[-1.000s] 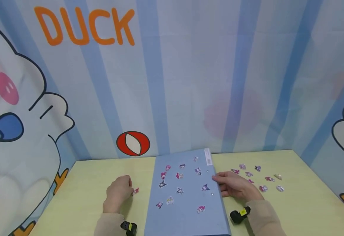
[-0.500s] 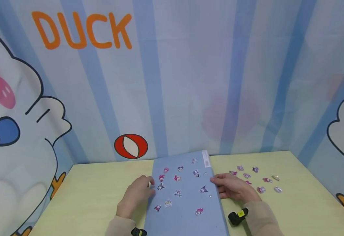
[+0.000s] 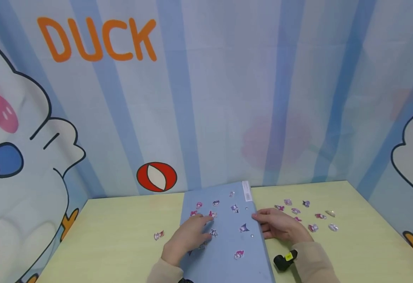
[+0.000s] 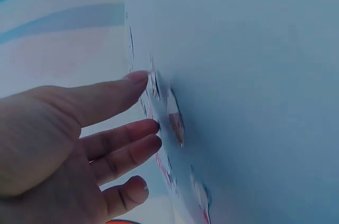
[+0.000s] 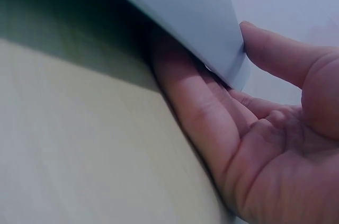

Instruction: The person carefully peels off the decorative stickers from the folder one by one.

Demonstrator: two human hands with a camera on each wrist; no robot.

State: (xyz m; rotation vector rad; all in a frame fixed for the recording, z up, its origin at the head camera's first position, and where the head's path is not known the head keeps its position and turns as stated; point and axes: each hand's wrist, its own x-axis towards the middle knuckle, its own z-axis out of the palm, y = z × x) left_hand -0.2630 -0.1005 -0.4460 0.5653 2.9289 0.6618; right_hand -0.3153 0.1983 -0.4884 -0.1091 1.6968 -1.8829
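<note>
A blue folder with several small cartoon stickers lies tilted in the middle of the table. Over its left half is my left hand, thumb and fingers spread near the sticker; whether the fingertips touch the surface is hard to tell. Nothing sits between the fingers of that hand in the left wrist view. My right hand grips the folder's right edge. In the right wrist view the thumb of this hand is on the edge of the board and its fingers are underneath.
Several loose stickers are scattered on the yellow table right of the folder. One sticker lies to the folder's left. A striped backdrop with duck drawings stands behind the table.
My left hand has moved right, from beside the lone sticker on the left to over the folder. That sticker stays on the table. My right hand keeps its grip on the edge.
</note>
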